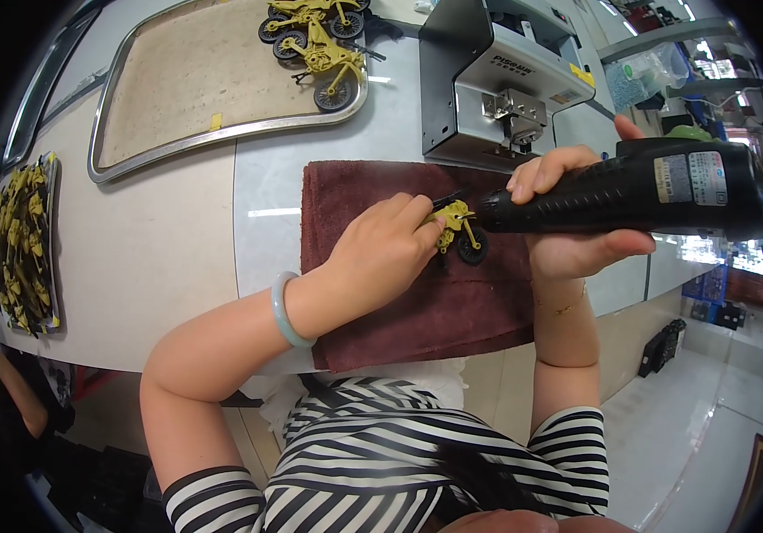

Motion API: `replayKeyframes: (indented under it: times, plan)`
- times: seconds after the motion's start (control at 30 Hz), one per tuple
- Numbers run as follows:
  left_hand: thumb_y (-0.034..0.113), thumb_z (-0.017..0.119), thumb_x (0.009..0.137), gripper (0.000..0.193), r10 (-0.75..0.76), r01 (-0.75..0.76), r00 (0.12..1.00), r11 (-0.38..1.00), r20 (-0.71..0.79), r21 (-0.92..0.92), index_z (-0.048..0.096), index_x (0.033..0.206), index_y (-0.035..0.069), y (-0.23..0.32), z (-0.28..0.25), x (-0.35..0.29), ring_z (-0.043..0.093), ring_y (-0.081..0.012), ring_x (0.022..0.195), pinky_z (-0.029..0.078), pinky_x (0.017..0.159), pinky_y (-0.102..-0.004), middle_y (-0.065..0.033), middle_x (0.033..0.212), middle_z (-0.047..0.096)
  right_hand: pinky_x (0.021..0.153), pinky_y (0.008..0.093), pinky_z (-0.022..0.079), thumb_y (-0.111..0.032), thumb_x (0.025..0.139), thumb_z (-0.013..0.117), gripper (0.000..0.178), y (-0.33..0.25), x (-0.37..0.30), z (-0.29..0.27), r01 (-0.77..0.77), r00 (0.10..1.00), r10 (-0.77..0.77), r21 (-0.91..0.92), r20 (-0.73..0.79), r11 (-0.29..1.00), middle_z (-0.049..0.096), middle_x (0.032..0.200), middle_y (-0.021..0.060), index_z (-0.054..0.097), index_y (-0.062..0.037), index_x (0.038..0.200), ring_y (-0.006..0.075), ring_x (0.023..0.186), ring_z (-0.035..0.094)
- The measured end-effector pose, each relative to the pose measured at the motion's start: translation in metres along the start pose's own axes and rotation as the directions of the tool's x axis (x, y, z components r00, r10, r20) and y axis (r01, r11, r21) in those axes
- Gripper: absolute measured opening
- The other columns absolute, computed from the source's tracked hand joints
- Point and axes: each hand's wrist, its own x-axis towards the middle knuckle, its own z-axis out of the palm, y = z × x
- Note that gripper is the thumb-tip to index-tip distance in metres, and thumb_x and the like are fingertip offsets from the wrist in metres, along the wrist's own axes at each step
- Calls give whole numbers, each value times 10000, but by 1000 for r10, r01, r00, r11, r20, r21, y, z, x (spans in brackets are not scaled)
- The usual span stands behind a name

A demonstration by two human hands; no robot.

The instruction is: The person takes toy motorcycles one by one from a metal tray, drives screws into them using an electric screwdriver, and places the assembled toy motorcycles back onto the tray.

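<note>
Over the maroon cloth (pixel 381 324), my left hand (pixel 387 244) is closed round a small yellow toy motorcycle (pixel 452 218) with black wheels. One wheel (pixel 473 247) shows clear of the fingers; much of the toy's rear is hidden by the hand. My right hand (pixel 568 204) grips a black electric screwdriver (pixel 612 197), held level and pointing left. Its tip meets the yellow body, or comes very close; whether it touches I cannot tell.
A metal-rimmed tray (pixel 168 142) at the far left bears several yellow toy motorcycles (pixel 323 53). Behind the cloth stands a grey and black machine (pixel 497 84). Yellow and black parts fill another tray (pixel 21 244) at the left edge. Another person's arm (pixel 12 382) shows at lower left.
</note>
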Motion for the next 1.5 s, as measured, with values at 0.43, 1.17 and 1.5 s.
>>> replayKeyframes:
  times: [0.43, 1.17, 1.5]
  plan:
    - [61, 682, 655, 279, -20, 20, 1000, 1000, 9, 6, 595, 917, 18, 0, 1, 1, 529, -224, 785, 453, 674, -323, -67, 860, 510, 556, 324, 469, -791, 665, 399, 908, 18, -5, -1, -54, 996, 57, -38, 74, 998, 517, 717, 114, 264, -52, 1176, 195, 547, 511]
    - [36, 680, 653, 291, 14, -13, 1000, 999, 21, -35, 595, 930, 8, -1, 0, 2, 523, -246, 788, 452, 685, -336, -85, 890, 512, 569, 325, 462, -784, 722, 322, 858, 11, 70, -37, 270, 948, -298, -217, -108, 938, 542, 667, 93, 320, -103, 1244, 185, 546, 522]
    - [38, 682, 654, 287, 12, -12, 1000, 999, 9, -40, 594, 926, 6, -1, 1, 3, 521, -243, 795, 453, 690, -339, -85, 894, 512, 520, 310, 481, -809, 662, 339, 1018, -3, -3, -31, 107, 994, -103, 232, -28, 967, 513, 645, 98, 158, -37, 1300, 181, 507, 519]
